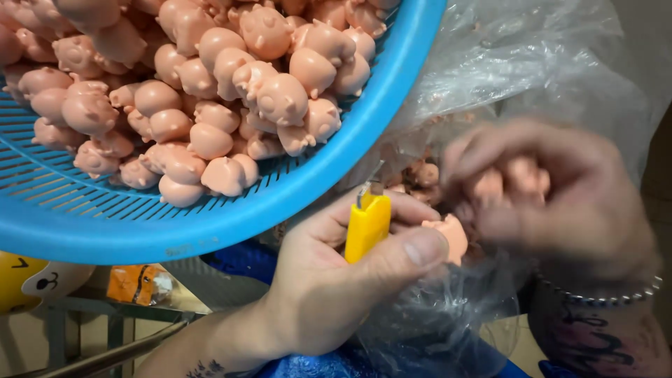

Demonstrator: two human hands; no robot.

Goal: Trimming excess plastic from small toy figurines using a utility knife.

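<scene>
One blue basket [336, 168] holds pink pig figures [280, 98], several dozen of them heaped too thickly for an exact count (many run off the top edge). Two hands are in view: the left hand [336, 280] and the right hand [553, 189], which is blurred. One yellow utility knife [367, 225] sits in the left hand, and one pig figure [451, 234] lies against that hand's thumb. The right hand carries at least two more pigs [518, 178], though blur hides the real number. One clear plastic bag [532, 63] lies behind the hands, with a few further pigs [422, 173] showing inside it. One bracelet [602, 294] circles the right wrist.
</scene>
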